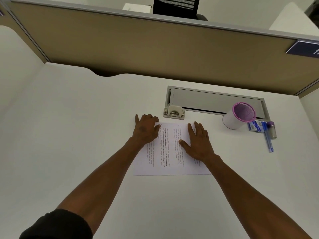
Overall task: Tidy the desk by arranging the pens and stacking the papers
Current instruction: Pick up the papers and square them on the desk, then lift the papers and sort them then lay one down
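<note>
- Nearest: two bare forearms reaching forward over the white worktop (pixel 69 135); dark sleeve at the left elbow, low in the view.
- Papers (pixel 170 152) lying flat mid-worktop, printed side up, text running sideways to the viewer. Edges look nearly flush; likely a squared stack, though sheet count cannot be told.
- Left hand (pixel 146 130) at the far left corner of the papers, fingers curled down over the edge, tips half on the sheet and half on the worktop. Grip clenched on nothing that shows; probably nudging or aligning that corner.
- Right hand (pixel 198 142) spread flat on the right half of the papers, fingers straight, thumb out toward the middle. Grip released, pressing down only; apparently pinning the stack so it does not slide while the corner is trued.
- Papers thus directly under both hands, touching both, not lifted.
- Farther right, well apart from the hands: white pen cup (pixel 237 116) with pink mesh rim, upright, nothing visible inside.
- Just beside the cup, right: blue pen (pixel 267 138) lying loose on the worktop, against a small blue-and-white packet (pixel 254 126) and a clear tube with purple cap (pixel 271 129). Pen not yet in the cup; that part of the tidy judged outstanding.
- Farthest: grey cable tray lid (pixel 214 100) set in the worktop, tan partition (pixel 155 49) behind.
</note>
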Available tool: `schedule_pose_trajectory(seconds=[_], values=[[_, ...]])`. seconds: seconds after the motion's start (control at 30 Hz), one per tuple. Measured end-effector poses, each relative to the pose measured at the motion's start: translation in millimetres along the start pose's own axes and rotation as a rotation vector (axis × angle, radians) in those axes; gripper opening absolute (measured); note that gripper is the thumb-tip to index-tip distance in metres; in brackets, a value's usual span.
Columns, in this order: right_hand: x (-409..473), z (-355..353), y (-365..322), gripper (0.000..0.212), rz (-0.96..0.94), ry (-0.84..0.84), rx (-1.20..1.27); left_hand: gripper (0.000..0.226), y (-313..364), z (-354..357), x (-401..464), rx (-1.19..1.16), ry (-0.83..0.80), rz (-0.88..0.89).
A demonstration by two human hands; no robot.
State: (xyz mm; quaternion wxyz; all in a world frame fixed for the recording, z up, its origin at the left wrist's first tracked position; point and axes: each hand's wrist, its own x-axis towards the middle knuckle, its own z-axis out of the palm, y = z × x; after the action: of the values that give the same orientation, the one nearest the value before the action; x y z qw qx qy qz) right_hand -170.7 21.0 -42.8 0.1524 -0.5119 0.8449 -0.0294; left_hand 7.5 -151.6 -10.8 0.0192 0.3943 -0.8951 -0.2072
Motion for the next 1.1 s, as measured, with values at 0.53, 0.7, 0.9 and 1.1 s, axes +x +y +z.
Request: schedule_pose_trajectory(seconds=[0.53,0.7,0.9,1.1], values=[[-80.8,-0.4,-38.9,0.074,0.23,0.421,0.521,0.01,-55.8,1.7,-80.6,-0.381,0.247,-0.118],[-114.3,6.3,-79.1,0.077,0.497,0.549,0.88,0.013,-73.2,-0.9,-114.3,-0.538,0.381,-0.173],[-104.8,5.5,-129.4,0.088,0.596,0.196,1.137,0.014,-86.6,-2.9,-153.4,-0.849,0.483,-0.333],[-75.0,-9.4,-158.1,0.072,0.581,0.107,1.391,0.011,-98.2,-7.6,-180.6,-1.152,0.517,-0.459]])
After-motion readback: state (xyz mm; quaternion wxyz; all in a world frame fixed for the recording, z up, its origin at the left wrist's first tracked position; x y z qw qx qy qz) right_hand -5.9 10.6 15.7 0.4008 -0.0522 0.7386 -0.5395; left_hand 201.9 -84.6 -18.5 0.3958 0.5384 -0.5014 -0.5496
